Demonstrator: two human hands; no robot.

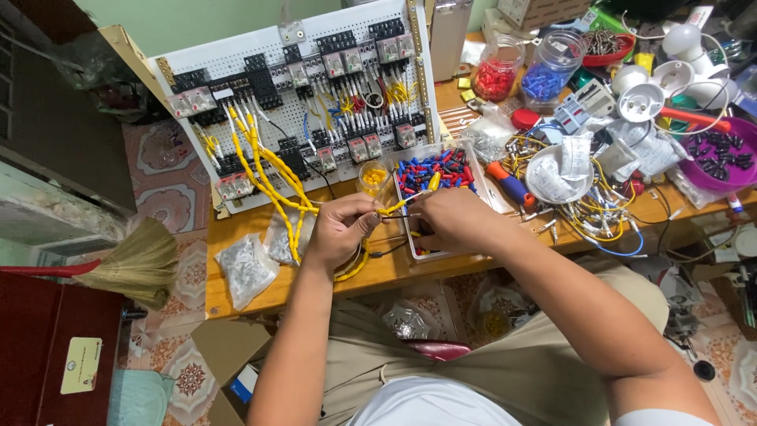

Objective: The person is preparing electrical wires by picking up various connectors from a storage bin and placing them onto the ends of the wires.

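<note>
Both hands pinch yellow wire (392, 208) | connector tray (473, 170) behind | relay board (300, 95) beyond

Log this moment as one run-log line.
left hand: pinching yellow wire | right hand: at wire's tip, over tray of red and blue terminals | behind: relay wiring board
</note>
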